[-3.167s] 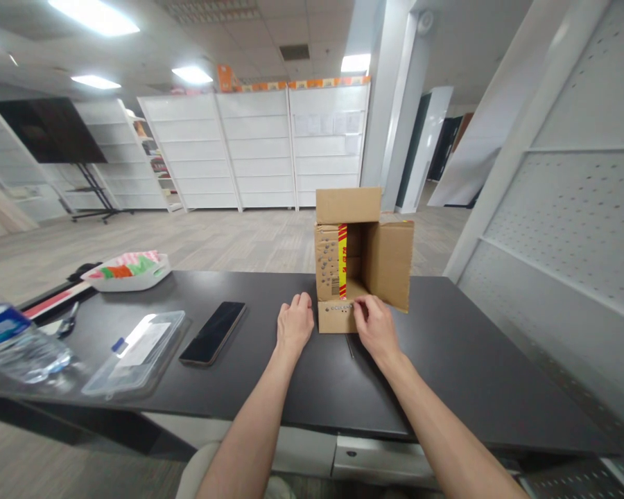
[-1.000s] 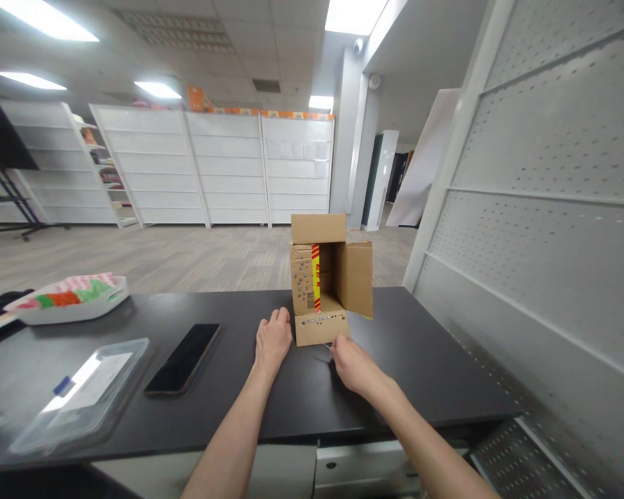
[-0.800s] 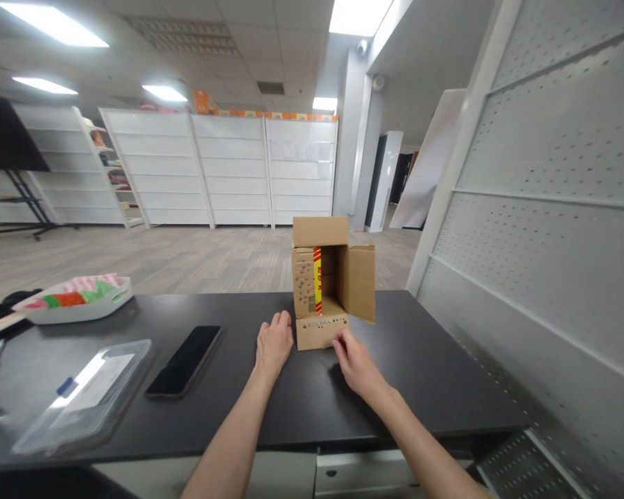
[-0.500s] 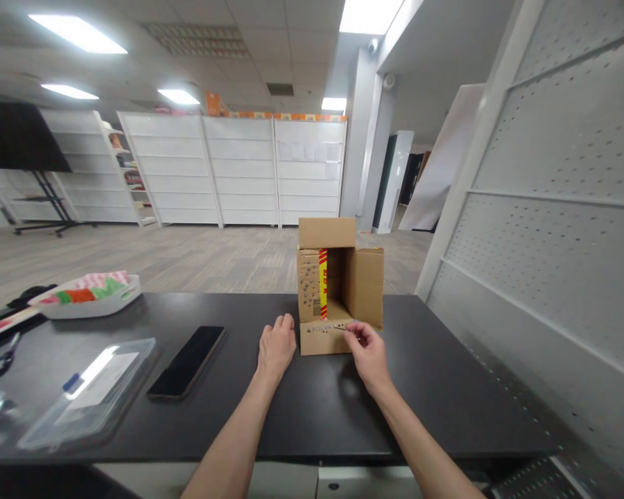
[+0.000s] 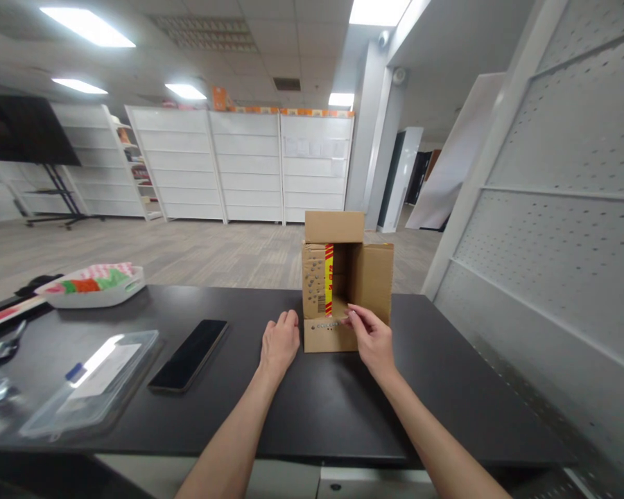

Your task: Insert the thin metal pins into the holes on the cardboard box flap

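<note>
Right grip (image 5: 375, 339): almost pinched — what it holds, I cannot tell.
Left grip (image 5: 281, 341): curled, contents hidden.
Cardboard box (image 5: 313, 284): open, just beyond right grip.

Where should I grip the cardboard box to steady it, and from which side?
Probably by the left edge of the cardboard box, coming from the left, where the left hand rests close by. That edge stands upright, whereas the right flap juts outward and the top flap sticks up, so either would likely bend.

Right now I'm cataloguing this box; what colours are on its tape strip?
The tape strip is yellow with red markings; head view.
</note>
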Available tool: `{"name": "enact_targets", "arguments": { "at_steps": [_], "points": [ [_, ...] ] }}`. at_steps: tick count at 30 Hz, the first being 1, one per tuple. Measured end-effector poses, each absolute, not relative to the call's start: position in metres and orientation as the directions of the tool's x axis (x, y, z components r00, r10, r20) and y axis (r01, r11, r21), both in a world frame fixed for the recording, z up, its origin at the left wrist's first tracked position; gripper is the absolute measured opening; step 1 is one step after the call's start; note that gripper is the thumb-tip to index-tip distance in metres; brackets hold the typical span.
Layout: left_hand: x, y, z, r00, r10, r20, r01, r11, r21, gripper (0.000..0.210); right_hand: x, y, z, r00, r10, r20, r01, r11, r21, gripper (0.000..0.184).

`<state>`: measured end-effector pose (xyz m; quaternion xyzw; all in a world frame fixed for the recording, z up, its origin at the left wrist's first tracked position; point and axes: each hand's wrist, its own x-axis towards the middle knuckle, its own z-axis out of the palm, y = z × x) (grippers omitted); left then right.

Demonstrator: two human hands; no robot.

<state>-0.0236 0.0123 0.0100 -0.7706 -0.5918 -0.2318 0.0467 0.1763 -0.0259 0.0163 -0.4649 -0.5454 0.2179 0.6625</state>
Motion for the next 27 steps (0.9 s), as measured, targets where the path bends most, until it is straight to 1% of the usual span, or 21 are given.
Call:
{"name": "enact_targets", "arguments": {
  "at_steps": [4,8,12,16,18,20,24,27],
  "points": [
    [-0.024,0.013,0.01,0.197,0.892,0.407,0.933,-0.298,0.201,0.016,0.177,-0.018,0.013,0.328,0.746,0.58,0.284,0.508,-0.813,0.035],
    [-0.023,0.013,0.011,0.197,0.897,0.396,0.933,-0.296,0.204,0.015,0.177,-0.015,0.005,0.39,0.713,0.582,0.261,0.52,-0.813,0.039],
    [-0.023,0.012,0.013,0.197,0.906,0.375,0.932,-0.292,0.215,0.015,0.177,-0.016,0.001,0.379,0.72,0.581,0.29,0.504,-0.813,0.034],
    [-0.023,0.012,0.013,0.19,0.907,0.375,0.929,-0.29,0.23,0.015,0.177,-0.021,0.005,0.319,0.654,0.686,0.391,0.569,-0.724,0.024],
    [-0.023,0.012,0.013,0.192,0.909,0.371,0.927,-0.292,0.235,0.015,0.178,-0.023,0.006,0.306,0.632,0.712,0.429,0.576,-0.696,0.022],
    [-0.023,0.011,0.014,0.198,0.912,0.36,0.926,-0.294,0.235,0.015,0.178,-0.025,0.006,0.321,0.652,0.687,0.422,0.551,-0.72,0.024],
    [-0.023,0.012,0.013,0.216,0.907,0.362,0.926,-0.308,0.219,0.016,0.178,-0.026,0.0,0.386,0.706,0.594,0.34,0.49,-0.803,0.029],
    [-0.023,0.012,0.011,0.23,0.899,0.373,0.924,-0.322,0.206,0.017,0.178,-0.026,-0.002,0.411,0.71,0.573,0.318,0.477,-0.819,0.029]
  ]
}}
